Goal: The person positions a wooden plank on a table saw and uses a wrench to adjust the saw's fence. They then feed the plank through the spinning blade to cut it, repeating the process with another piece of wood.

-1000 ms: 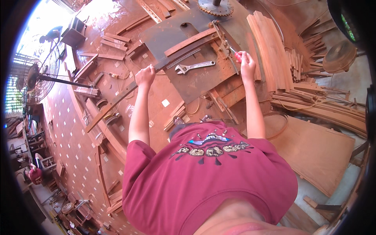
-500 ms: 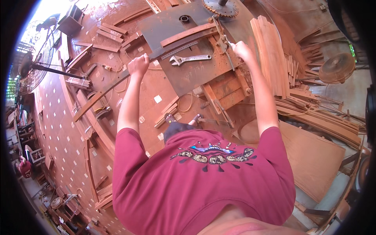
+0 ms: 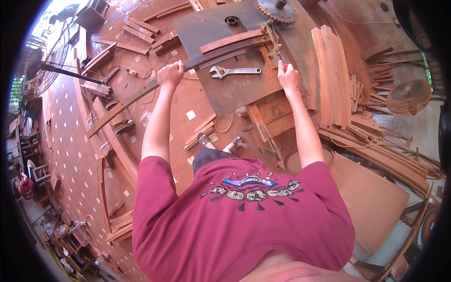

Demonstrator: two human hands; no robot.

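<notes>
The left hand (image 3: 170, 74) curls its fingers around a long bar (image 3: 123, 108); the right hand (image 3: 289, 78) grips a red handle (image 3: 285, 68). A wrench (image 3: 237, 71) lies on the desk (image 3: 228, 96).

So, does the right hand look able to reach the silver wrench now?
Probably yes: the silver wrench lies uncovered on the tabletop near the right hand, though the hand, holding a red handle, may need freeing first.

The person's shirt (image 3: 244, 225) is maroon, its printed motif (image 3: 256, 195) black, pale gold, blue and purple. The wrench (image 3: 242, 71) is silver, the worktop (image 3: 193, 35) dark grey, the tool handle (image 3: 285, 68) red, the long bar (image 3: 121, 111) brown. White squares pattern the reddish-brown floor (image 3: 84, 164).
</notes>
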